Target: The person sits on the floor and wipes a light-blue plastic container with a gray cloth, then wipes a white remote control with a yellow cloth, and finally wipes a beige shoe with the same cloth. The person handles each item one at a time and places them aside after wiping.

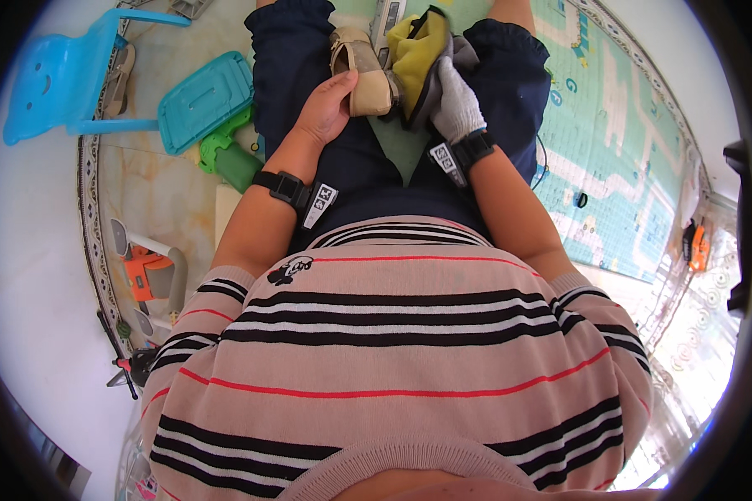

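A beige shoe (371, 92), with its opening facing away from me, rests between my thighs. My bare left hand (329, 103) grips its side, thumb over the edge of the opening. My right hand (456, 103) wears a white knitted glove and holds a yellow and grey cloth (418, 53) with dark edging. The cloth hangs in folds just right of the shoe, and its folds hide my right fingertips. Behind shoe and cloth, a grey elongated object (387, 25) is partly covered; I cannot tell what it is.
On my left are a blue plastic chair (53, 87), a teal lidded container (207, 103) and a green plastic object (235, 160). Another beige shoe (121, 78) lies by the chair. An orange and grey object (149, 273) stands farther back. A patterned green play mat (614, 156) covers the floor at right.
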`<state>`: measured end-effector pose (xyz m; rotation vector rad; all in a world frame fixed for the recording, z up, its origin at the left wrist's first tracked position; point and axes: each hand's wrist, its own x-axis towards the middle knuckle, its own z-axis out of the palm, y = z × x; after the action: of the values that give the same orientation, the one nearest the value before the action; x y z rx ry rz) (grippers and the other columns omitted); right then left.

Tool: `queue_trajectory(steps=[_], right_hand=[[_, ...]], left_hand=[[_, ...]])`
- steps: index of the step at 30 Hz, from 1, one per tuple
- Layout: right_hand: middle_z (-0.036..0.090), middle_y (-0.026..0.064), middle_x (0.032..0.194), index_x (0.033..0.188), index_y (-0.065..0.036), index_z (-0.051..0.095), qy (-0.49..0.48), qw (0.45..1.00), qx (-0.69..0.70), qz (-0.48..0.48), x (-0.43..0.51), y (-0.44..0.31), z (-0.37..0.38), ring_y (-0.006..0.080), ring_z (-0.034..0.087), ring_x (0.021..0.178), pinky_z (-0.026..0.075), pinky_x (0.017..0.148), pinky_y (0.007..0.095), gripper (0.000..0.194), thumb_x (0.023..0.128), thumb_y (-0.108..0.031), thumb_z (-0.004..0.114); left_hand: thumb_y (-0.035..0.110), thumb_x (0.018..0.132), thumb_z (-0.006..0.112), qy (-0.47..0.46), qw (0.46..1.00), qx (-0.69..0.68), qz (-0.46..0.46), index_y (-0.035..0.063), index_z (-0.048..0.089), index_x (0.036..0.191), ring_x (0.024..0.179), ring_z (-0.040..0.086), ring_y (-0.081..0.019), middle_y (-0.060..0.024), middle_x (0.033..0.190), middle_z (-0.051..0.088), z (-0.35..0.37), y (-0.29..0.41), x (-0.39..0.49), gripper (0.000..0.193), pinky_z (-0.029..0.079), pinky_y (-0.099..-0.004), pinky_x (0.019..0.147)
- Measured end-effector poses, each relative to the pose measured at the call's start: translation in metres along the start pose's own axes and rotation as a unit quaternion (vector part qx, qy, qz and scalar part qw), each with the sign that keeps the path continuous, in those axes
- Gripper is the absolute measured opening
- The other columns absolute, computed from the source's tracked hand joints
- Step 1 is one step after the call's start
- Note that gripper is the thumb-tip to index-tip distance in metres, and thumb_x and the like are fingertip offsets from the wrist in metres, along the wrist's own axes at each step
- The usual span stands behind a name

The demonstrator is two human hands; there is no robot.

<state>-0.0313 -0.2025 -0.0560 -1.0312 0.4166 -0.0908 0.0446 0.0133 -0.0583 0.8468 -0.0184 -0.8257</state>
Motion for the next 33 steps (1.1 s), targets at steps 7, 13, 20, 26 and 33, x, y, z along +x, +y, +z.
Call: queue_trajectory(steps=[7,13,20,26,33], right_hand=[[0.053,0.0216,0.137,0.147,-0.009,0.037,-0.049,0.916,-0.399,-0.007,-0.034,-0.01,0.043,0.0326,0.048,0.132,0.037,0.108,0.0358,0.064,0.093,-0.037,0.055],[0.06,0.0279,0.122,0.123,-0.001,0.052,-0.026,0.838,-0.541,-0.062,0.019,0.024,0.033,0.0445,0.055,0.115,0.046,0.093,0.0463,0.041,0.095,-0.031,0.047],[0.062,0.026,0.098,0.106,-0.004,0.055,-0.183,0.629,-0.714,-0.247,0.067,0.04,-0.005,0.0414,0.06,0.1,0.051,0.084,0.0446,0.024,0.081,-0.007,0.057],[0.064,0.0277,0.107,0.124,-0.002,0.045,-0.049,0.891,-0.444,-0.08,0.038,0.013,-0.029,0.0455,0.06,0.105,0.051,0.085,0.0452,0.057,0.077,-0.019,0.073],[0.059,0.0126,0.127,0.137,-0.006,0.044,-0.156,0.967,-0.194,-0.058,-0.015,-0.006,-0.01,0.0249,0.058,0.116,0.048,0.095,0.0358,0.048,0.093,-0.02,0.059]], left_hand=[[0.017,0.101,0.051,0.009,1.0,-0.008,0.007,-0.0008,0.058,0.124,0.111,0.061,-0.0216,-0.0097,0.122,0.064,-0.003,-0.005,0.004,0.03,0.046,-0.0351,0.1],[0.014,0.099,0.054,-0.031,0.998,0.056,-0.027,-0.0016,0.055,0.127,0.113,0.059,-0.0189,-0.008,0.125,0.061,-0.001,-0.004,0.003,0.032,0.045,-0.0326,0.101],[0.01,0.09,0.068,-0.057,0.988,0.145,-0.02,0.0006,0.052,0.13,0.11,0.058,-0.0166,-0.0053,0.12,0.062,0.003,-0.007,0.002,0.044,0.046,-0.0309,0.097],[0.009,0.088,0.07,-0.035,0.999,0.033,0.016,0.0036,0.056,0.128,0.11,0.059,-0.0164,-0.004,0.118,0.063,0.0,-0.002,-0.004,0.042,0.046,-0.0316,0.098],[0.01,0.089,0.071,-0.05,0.998,0.034,0.012,0.0041,0.057,0.127,0.11,0.058,-0.0161,-0.0032,0.118,0.063,0.002,-0.004,-0.002,0.041,0.045,-0.0314,0.099]])
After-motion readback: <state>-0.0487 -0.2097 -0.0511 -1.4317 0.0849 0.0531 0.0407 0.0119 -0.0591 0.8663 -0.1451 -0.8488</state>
